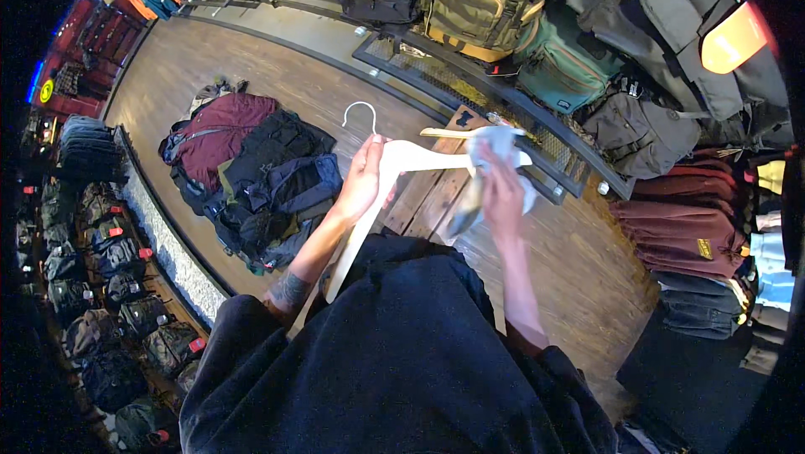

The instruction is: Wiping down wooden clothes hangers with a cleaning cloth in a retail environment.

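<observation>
My left hand [362, 181] is closed round the middle of a white clothes hanger [423, 159], just below its metal hook. One arm of the hanger slopes down toward my lap, and the other reaches to the right. Over that right end lies a pale grey-blue cloth [496, 142], pressed there by my right hand [503, 201]. The right hand and the cloth's lower part are smeared by motion. Beneath them stands a wooden crate [412, 204], with a second, light wooden hanger [444, 133] above its far side.
A heap of folded jackets and clothes [251, 169] lies on the wooden floor [277, 60] to the left. Backpacks [478, 5] line a low metal-mesh shelf [402, 60] ahead. Maroon garments [692, 223] hang at the right. Bags [117, 320] fill the far left.
</observation>
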{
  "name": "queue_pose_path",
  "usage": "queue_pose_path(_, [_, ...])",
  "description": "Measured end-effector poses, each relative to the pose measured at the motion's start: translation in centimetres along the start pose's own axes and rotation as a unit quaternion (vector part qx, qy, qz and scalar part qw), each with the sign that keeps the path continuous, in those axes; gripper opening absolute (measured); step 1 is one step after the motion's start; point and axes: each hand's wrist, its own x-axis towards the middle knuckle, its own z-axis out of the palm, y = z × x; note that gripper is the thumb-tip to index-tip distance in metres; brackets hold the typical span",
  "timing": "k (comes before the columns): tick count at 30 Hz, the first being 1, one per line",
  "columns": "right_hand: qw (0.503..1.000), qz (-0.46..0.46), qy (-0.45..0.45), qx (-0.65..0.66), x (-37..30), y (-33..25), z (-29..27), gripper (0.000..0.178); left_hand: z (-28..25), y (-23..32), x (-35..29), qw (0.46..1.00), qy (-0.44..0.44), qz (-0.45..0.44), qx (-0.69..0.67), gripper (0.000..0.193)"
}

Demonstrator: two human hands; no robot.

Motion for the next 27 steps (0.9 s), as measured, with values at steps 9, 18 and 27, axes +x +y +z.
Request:
queue_pose_path(9, [0.987,-0.124,-0.054,0.082,1.9,-8.5,4.1,0.043,0.7,-1.1,0.5,0.998,-0.003,0.032,-0.045,0.039])
queue_pose_path(18, [0.997,0.020,0.045,-0.064,2.0,0.9,-0.5,0.037,-1.3,0.6,-0.7,0.999,0.038,0.012,0.013,0.038])
queue_pose_path(27, [0.996,-0.056,-0.062,0.013,1.9,-6.4,2.7,0.040,1.0,-0.6,0.6,0.999,0.027,0.018,0.016,0.037])
